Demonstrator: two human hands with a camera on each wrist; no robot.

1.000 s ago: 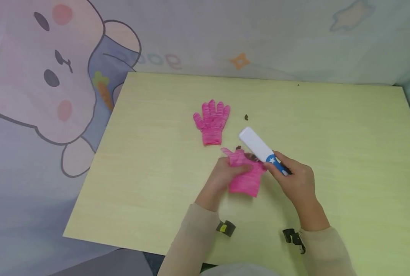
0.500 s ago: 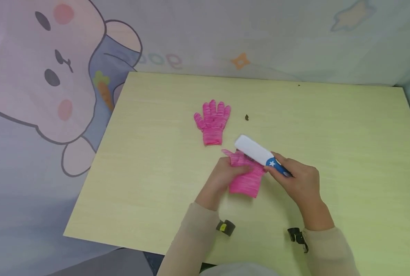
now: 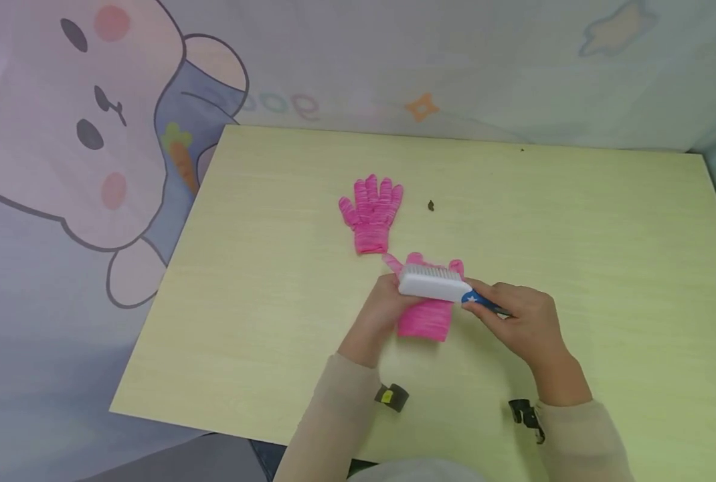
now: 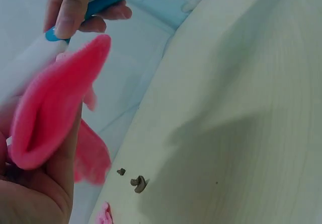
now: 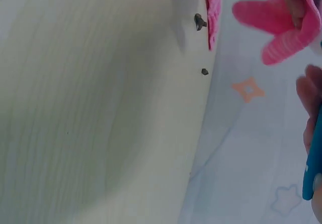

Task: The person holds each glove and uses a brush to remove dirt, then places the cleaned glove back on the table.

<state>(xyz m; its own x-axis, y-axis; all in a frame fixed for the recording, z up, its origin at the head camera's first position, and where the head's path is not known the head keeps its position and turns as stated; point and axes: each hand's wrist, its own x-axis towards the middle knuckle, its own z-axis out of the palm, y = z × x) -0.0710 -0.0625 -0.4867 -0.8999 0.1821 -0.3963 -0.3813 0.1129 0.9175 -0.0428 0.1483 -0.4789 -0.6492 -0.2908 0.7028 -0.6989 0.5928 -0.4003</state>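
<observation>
A pink knitted glove [image 3: 425, 325] is held up over the table in my left hand [image 3: 382, 311], its fingers pointing away from me. In the left wrist view, that glove's open cuff [image 4: 55, 103] faces the camera. My right hand [image 3: 523, 318] grips the blue handle of a white brush [image 3: 433, 289], thumb along it. The brush head lies across the glove's upper part, bristles facing the far side, and hides my left thumb. A second pink glove [image 3: 372, 214] lies flat on the table, just beyond my left hand.
Small dark brown lumps [image 4: 139, 183] lie on the pale wooden table [image 3: 261, 281], one right of the flat glove. Black wrist mounts [image 3: 393, 397] hang by both sleeves. A printed cloth [image 3: 346, 60] stands behind the table's far edge.
The brush has moved left and toward me over the held glove. Its head has turned more level, and its bristles have come into sight. The left hand stays nearly in place.
</observation>
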